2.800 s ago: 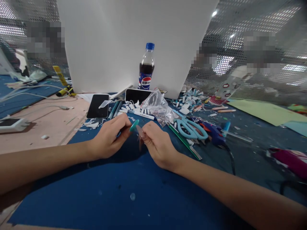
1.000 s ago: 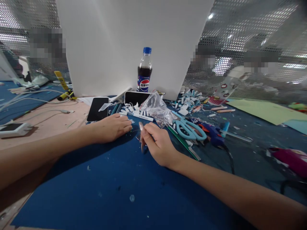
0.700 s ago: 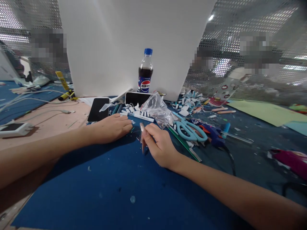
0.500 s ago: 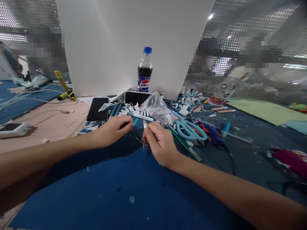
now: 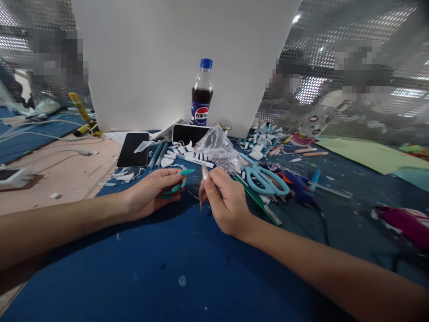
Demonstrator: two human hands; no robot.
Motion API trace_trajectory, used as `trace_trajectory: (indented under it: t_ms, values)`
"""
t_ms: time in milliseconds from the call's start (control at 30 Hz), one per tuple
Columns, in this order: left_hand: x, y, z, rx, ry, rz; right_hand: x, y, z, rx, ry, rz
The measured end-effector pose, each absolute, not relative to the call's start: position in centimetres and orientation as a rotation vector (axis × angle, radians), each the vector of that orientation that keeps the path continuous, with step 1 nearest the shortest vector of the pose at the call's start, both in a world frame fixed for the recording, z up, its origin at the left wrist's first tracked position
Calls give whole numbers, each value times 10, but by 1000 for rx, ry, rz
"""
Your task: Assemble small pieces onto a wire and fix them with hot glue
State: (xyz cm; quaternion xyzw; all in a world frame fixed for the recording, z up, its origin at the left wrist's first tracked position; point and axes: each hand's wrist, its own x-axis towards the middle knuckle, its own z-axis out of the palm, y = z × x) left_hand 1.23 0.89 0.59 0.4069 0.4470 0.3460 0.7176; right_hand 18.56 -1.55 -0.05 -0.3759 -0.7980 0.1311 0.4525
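Observation:
Both hands hover just above the blue mat [image 5: 187, 264], close together. My left hand [image 5: 147, 197] is turned on its side with its teal-nailed fingers curled in; what they hold is hidden. My right hand [image 5: 223, 199] pinches a thin pale strip [image 5: 200, 205] that hangs down from its fingertips. A crumpled clear plastic bag [image 5: 217, 150] lies right behind the fingers. Light blue scissors [image 5: 266, 179] and a green ruler [image 5: 256, 197] lie just right of my right hand.
A cola bottle [image 5: 201, 96] stands against a white board [image 5: 167, 58]. Two dark phones [image 5: 132, 150] [image 5: 187, 133], a white pen [image 5: 196, 160] and paper scraps [image 5: 264, 136] lie behind the hands. A blue glue gun [image 5: 300, 187] with a cord sits at the right. Other people are beyond the mesh.
My left hand lifted from lying flat on the mat, closed its fingers and rolled onto its side. My right hand rose slightly, still pinching the strip.

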Motion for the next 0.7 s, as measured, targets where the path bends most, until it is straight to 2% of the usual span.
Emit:
trace_trajectory:
  t_ms: [700]
  values:
    - [12,9,4,894,893,739,184,-14,-1,-889,-2018,283]
